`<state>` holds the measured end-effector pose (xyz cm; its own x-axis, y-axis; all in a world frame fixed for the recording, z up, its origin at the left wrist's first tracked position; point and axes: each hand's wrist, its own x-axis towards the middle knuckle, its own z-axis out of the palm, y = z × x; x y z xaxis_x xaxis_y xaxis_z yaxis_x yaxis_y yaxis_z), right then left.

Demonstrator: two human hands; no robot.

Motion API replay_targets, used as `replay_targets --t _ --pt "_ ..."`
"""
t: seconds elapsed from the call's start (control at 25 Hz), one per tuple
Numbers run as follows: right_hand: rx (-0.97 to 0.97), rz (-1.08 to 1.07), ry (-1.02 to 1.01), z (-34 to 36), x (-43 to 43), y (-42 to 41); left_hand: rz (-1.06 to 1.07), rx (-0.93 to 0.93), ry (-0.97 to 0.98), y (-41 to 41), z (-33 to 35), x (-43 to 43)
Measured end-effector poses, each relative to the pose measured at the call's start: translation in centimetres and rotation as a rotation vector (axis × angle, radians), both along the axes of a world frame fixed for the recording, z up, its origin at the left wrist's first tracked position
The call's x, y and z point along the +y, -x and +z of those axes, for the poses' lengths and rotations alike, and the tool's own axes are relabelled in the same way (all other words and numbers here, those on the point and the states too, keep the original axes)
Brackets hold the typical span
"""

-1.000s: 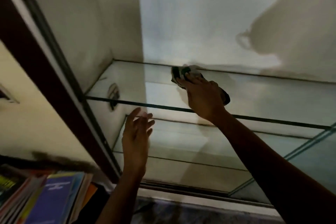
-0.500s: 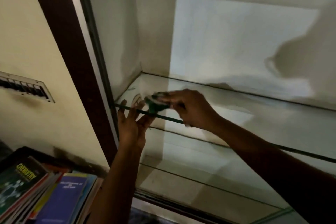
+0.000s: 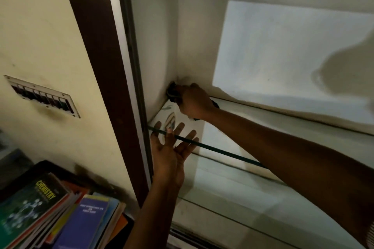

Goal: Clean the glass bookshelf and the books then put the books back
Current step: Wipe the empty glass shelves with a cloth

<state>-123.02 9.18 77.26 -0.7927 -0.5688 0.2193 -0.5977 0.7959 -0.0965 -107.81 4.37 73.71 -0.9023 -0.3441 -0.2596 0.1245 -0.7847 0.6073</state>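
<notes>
1. The stack of books (image 3: 60,218) lies nearest, down and to the left of the left hand and outside the cabinet. On top are a green cover reading "CHEMISTRY" (image 3: 34,204) and, just beside it, a blue book (image 3: 89,222).
2. The left hand (image 3: 172,153) holds nothing. Its fingers are straight and spread, and its palm is turned up against the front edge of the glass shelf (image 3: 214,149). The fingertips show through the glass past that edge.
3. Just left of this hand stands the dark brown frame (image 3: 101,66) of the cabinet. Well to the left, on the cream wall, is a switch panel (image 3: 42,97).
4. Below and to the right of the left wrist runs a lower glass shelf (image 3: 232,192).
5. Above and behind the left hand, the right hand (image 3: 194,103) reaches over the top of the shelf, fingers curled tight round a dark cloth (image 3: 173,92).
6. The cloth is pressed into the back left corner, where the side wall meets the shelf. The plaster there is smudged dark.
7. Beyond the right hand is the back wall (image 3: 283,56), brightly lit, with a large shadow to the right.
</notes>
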Motion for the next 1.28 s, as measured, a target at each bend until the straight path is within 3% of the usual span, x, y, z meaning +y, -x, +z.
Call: replay_targets --t 0.28,0.44,0.6,0.84,1.0,1.12,1.2,1.28 --pt "0.133 0.297 -0.014 -0.9 1.1 -4.9 -0.023 0.030 0.032 -0.3 -0.3 -0.1" --pt "0.199 0.537 0.014 -1.2 3.9 -6.3 -0.030 0.125 -0.143 -1.2 -0.9 0.1" --pt "0.227 0.567 -0.045 -1.1 7.8 -7.7 -0.062 0.110 -0.196 -1.6 -1.3 -0.4" --pt "0.263 0.461 -0.132 0.3 17.3 -12.2 -0.199 0.196 -0.059 -3.6 -3.4 -1.3" --pt "0.411 0.391 -0.213 0.1 22.3 -17.2 -0.346 0.077 0.262 -5.8 -8.1 0.2" --pt "0.388 0.376 -0.194 -4.4 23.5 -20.1 -0.475 -0.041 0.763 -4.8 -12.8 3.2" --pt "0.299 0.331 -0.171 -8.9 24.1 -21.0 -0.547 0.019 1.153 -3.2 -16.2 5.1" --pt "0.209 0.149 -0.171 -13.7 25.3 -20.8 -0.649 0.145 1.456 -1.2 -19.8 7.6"
